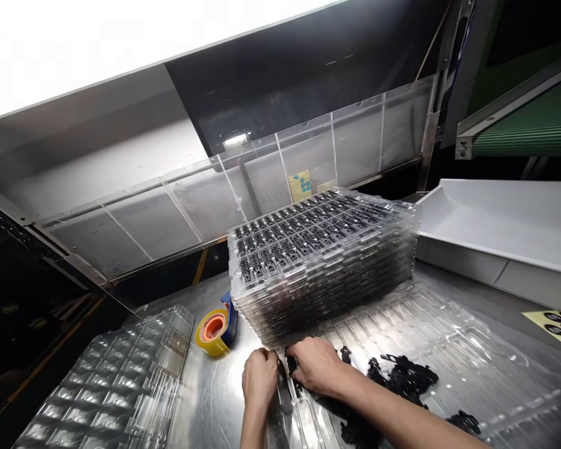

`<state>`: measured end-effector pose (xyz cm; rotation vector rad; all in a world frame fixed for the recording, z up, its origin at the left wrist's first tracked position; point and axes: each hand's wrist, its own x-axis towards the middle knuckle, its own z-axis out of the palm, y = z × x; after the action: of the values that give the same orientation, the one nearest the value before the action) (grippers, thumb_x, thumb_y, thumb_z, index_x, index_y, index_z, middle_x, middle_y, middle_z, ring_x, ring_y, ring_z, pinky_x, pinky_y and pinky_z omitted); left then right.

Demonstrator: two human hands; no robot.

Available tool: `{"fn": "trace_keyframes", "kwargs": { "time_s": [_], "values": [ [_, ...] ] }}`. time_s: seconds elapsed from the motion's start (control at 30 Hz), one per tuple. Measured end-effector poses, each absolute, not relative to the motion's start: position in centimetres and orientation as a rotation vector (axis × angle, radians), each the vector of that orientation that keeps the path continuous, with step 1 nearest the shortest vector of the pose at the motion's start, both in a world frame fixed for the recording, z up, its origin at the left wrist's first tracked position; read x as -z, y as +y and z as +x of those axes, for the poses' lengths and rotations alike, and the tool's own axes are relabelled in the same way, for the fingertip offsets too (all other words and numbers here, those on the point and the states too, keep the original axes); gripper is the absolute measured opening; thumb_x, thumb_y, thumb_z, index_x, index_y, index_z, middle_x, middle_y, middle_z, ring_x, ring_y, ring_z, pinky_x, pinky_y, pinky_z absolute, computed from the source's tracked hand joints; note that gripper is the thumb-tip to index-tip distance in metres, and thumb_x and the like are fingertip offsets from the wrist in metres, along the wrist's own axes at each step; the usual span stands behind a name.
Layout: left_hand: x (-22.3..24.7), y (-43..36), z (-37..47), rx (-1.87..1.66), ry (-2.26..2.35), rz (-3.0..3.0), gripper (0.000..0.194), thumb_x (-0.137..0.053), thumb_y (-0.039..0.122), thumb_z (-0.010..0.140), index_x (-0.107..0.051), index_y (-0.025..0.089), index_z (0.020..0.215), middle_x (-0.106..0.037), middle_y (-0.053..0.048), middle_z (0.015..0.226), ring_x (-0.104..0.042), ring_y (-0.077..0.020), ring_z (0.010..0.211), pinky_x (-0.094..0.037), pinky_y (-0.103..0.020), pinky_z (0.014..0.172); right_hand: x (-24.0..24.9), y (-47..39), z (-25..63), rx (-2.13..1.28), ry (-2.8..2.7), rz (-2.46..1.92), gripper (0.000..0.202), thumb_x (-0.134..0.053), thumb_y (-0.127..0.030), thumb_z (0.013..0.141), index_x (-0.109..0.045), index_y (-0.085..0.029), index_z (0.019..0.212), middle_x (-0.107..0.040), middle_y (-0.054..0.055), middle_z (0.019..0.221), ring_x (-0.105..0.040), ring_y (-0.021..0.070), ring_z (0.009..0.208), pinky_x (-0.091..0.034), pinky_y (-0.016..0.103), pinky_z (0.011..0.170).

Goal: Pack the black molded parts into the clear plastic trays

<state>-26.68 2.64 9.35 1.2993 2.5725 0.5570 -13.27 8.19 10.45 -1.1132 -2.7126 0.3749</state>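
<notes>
My left hand (260, 379) is closed, its fingertips pinched together at the left edge of a clear plastic tray (449, 337) with rows of slots. What it grips, if anything, is hidden. Right beside it, my right hand (316, 365) is closed on a small black plastic part (290, 363), low over the tray's left slots. A loose heap of black plastic parts (406, 376) lies on the tray, partly behind my right forearm. Just beyond both hands rises a tall stack of clear trays (325, 265), the top one filled with rows of black parts.
A yellow tape roll (214, 332) in a blue dispenser stands on the metal table (206, 399). Clear trays (107, 386) are stacked at the left. To the right are a white bin (505, 249), a sticker sheet (554, 327) and a green conveyor belt (533, 134).
</notes>
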Motion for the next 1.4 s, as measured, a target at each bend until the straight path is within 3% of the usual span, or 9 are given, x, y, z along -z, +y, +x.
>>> {"fn": "trace_keyframes", "kwargs": {
  "time_s": [0.1, 0.2, 0.53, 0.7, 0.83, 1.0, 1.13, 1.23, 1.4],
  "values": [
    [-8.9, 2.2, -27.3, -0.618, 2.52, 1.362, 0.036, -0.037, 0.029, 0.093, -0.067, 0.016, 0.079, -0.074, -0.01, 0.088, -0.068, -0.0197, 0.085, -0.044, -0.027, 0.071, -10.7, 8.3, -13.2, -0.365, -2.73, -1.107, 0.03, -0.061, -0.018, 0.069, -0.074, -0.021, 0.096, -0.075, 0.014, 0.091, -0.07, 0.0328, 0.091, -0.051, 0.035, 0.073],
    [-8.2, 1.7, -27.2, -0.676, 2.579, 1.369, 0.023, -0.045, 0.024, 0.09, -0.065, 0.015, 0.098, -0.071, -0.012, 0.103, -0.065, -0.0225, 0.096, -0.042, -0.029, 0.078, -10.6, 8.4, -13.1, -0.367, -2.738, -1.09, 0.029, -0.059, -0.018, 0.071, -0.073, -0.021, 0.096, -0.075, 0.013, 0.09, -0.07, 0.0316, 0.09, -0.051, 0.034, 0.072],
    [-6.7, 0.7, -27.2, -0.77, 2.664, 1.404, 0.026, -0.043, 0.02, 0.092, -0.068, 0.019, 0.098, -0.067, -0.007, 0.1, -0.062, -0.021, 0.092, -0.04, -0.03, 0.078, -9.8, 7.9, -12.7, -0.342, -2.739, -1.032, 0.024, -0.058, -0.028, 0.078, -0.07, -0.02, 0.097, -0.074, 0.013, 0.09, -0.07, 0.0316, 0.09, -0.05, 0.035, 0.073],
    [-6.2, 1.4, -26.1, -0.808, 2.709, 1.483, 0.033, -0.039, 0.019, 0.093, -0.068, 0.017, 0.107, -0.064, -0.011, 0.104, -0.057, -0.0256, 0.103, -0.04, -0.033, 0.085, -10.1, 7.6, -12.9, -0.278, -2.763, -1.02, 0.021, -0.06, -0.025, 0.077, -0.071, -0.018, 0.093, -0.074, 0.015, 0.087, -0.071, 0.0328, 0.086, -0.051, 0.035, 0.069],
    [-6.4, 0.0, -26.0, -0.844, 2.644, 1.51, 0.036, -0.033, 0.022, 0.097, -0.066, 0.018, 0.111, -0.066, -0.008, 0.107, -0.06, -0.0185, 0.101, -0.042, -0.027, 0.087, -10.4, 7.6, -12.5, -0.272, -2.776, -0.986, 0.023, -0.059, -0.027, 0.079, -0.07, -0.019, 0.098, -0.074, 0.014, 0.088, -0.071, 0.0323, 0.087, -0.051, 0.035, 0.069],
    [-6.8, -1.7, -26.2, -0.705, 2.581, 1.578, 0.027, -0.057, 0.015, 0.084, -0.069, 0.022, 0.108, -0.068, -0.003, 0.093, -0.061, -0.0194, 0.095, -0.043, -0.027, 0.081, -10.6, 7.7, -12.1, -0.285, -2.804, -0.975, 0.024, -0.059, -0.029, 0.082, -0.07, -0.019, 0.101, -0.074, 0.014, 0.09, -0.07, 0.0327, 0.088, -0.051, 0.036, 0.07],
    [-6.0, -0.8, -25.5, -0.699, 2.671, 1.548, 0.032, -0.048, 0.015, 0.089, -0.066, 0.016, 0.115, -0.066, -0.01, 0.103, -0.06, -0.0246, 0.101, -0.043, -0.032, 0.083, -10.8, 7.3, -12.1, -0.275, -2.834, -0.948, 0.026, -0.059, -0.027, 0.083, -0.07, -0.018, 0.105, -0.074, 0.016, 0.091, -0.07, 0.0343, 0.088, -0.051, 0.038, 0.072],
    [-5.4, -1.0, -25.1, -0.717, 2.678, 1.543, 0.032, -0.047, 0.019, 0.091, -0.066, 0.017, 0.116, -0.066, -0.009, 0.099, -0.061, -0.0242, 0.097, -0.045, -0.032, 0.081, -10.8, 7.1, -11.4, -0.31, -2.835, -0.912, 0.028, -0.062, -0.029, 0.083, -0.069, -0.019, 0.107, -0.074, 0.016, 0.091, -0.07, 0.0345, 0.088, -0.05, 0.039, 0.073],
    [-5.1, -3.2, -23.8, -0.745, 2.694, 1.578, 0.037, -0.038, 0.018, 0.096, -0.062, 0.015, 0.123, -0.066, -0.01, 0.101, -0.06, -0.0226, 0.098, -0.045, -0.033, 0.086, -10.8, 8.3, -8.8, -0.474, -2.681, -0.938, 0.03, -0.057, -0.041, 0.09, -0.067, -0.025, 0.114, -0.074, 0.007, 0.099, -0.068, 0.0267, 0.094, -0.047, 0.031, 0.076]
  ]
}}
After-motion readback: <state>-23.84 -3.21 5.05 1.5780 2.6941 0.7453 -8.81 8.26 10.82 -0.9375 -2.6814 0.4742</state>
